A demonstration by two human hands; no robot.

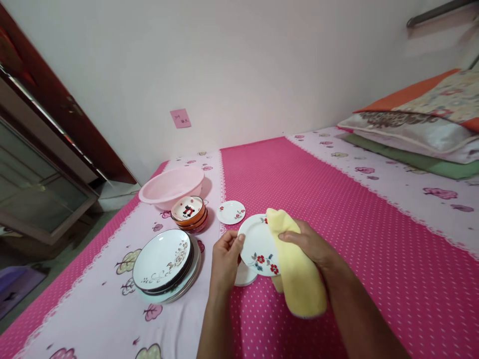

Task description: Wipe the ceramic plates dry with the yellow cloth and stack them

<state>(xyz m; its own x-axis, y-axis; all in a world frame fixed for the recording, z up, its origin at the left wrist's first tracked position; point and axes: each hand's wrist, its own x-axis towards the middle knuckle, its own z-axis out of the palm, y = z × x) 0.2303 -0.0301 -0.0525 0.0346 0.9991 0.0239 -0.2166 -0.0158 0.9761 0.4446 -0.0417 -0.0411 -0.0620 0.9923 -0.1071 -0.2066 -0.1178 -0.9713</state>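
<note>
Left hand (226, 252): grasps the flowered plate (255, 239) by its rim.
Right hand (310, 242): grips the yellow cloth (301, 279) against this plate.
Flowered plate: between both hands, above the bed (337, 199).

Tub (170, 185): back left, on the bed (337, 199).
Bowls (187, 209): in front of the tub.
Big plates (162, 262): piled in front of the bowls.
Held plate (257, 242): between left hand (227, 249) and right hand (309, 242), cloth (299, 271) over its right side.
Little plate (230, 213): behind that one.
Pillows (422, 127): back right.
</note>
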